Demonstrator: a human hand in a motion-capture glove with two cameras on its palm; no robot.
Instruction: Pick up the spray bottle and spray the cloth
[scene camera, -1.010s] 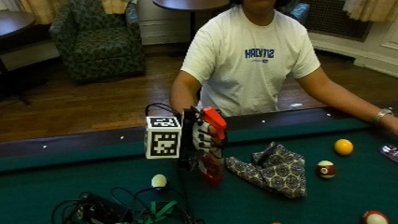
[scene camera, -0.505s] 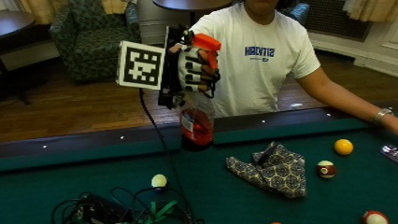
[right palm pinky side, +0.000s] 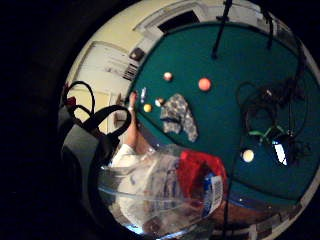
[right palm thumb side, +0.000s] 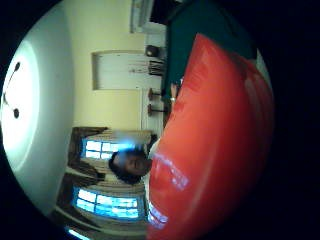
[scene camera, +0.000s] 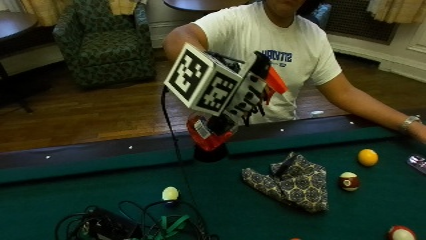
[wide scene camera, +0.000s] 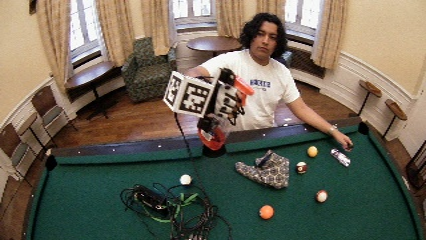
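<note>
While the cloth (scene camera: 291, 181) lies mid-felt, the right hand (scene camera: 249, 92) grips the spray bottle (scene camera: 212, 131) aloft.

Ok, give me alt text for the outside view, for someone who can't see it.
A person's gloved right hand holds a spray bottle with red liquid tilted above a green pool table. A patterned cloth lies on the felt near several balls.

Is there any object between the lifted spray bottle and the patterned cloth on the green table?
Nothing visible. The gloved right hand holds the clear spray bottle with red liquid above the green felt; the grey patterned cloth lies beyond open felt, balls off to the sides.
</note>
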